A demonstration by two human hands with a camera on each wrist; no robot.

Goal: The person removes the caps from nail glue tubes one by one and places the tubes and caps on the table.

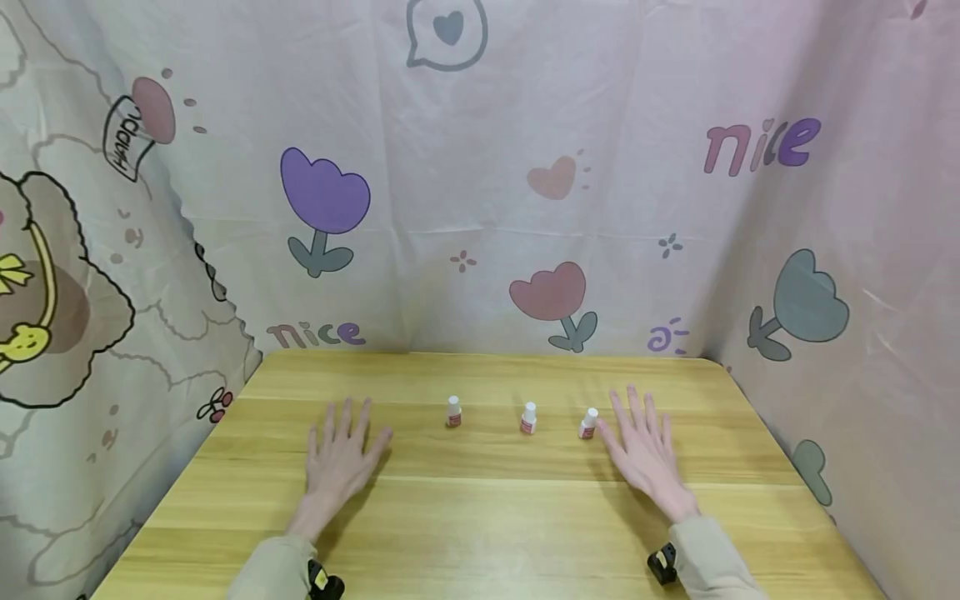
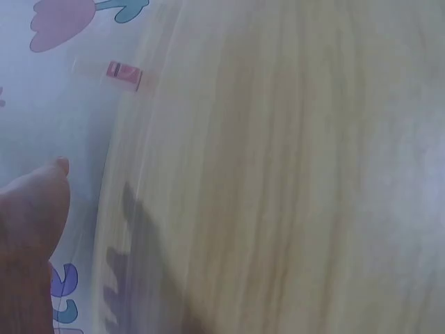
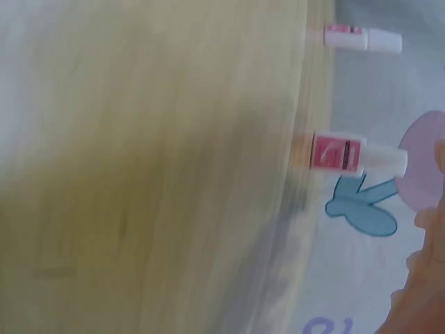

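Note:
Three small white bottles with white caps and red labels stand upright in a loose row: a left one (image 1: pixel 453 412), a middle one (image 1: pixel 528 418) and a right one (image 1: pixel 588 423). My left hand (image 1: pixel 339 458) is spread over the table, palm down and holding nothing, left of the row. On the other side my right hand (image 1: pixel 647 450) is spread too, its thumb tip right beside the right bottle. The left wrist view catches one bottle (image 2: pixel 125 75) and part of the left hand (image 2: pixel 31 216). In the right wrist view, two bottles show, the nearer bottle (image 3: pixel 338 153) beside the right hand's edge (image 3: pixel 421 278).
The wooden table (image 1: pixel 480 517) ends at the back against a printed curtain (image 1: pixel 450 292) with tulips and words. More curtain hangs along both sides. A small black device sits at each wrist, by the light sleeves (image 1: pixel 716 558).

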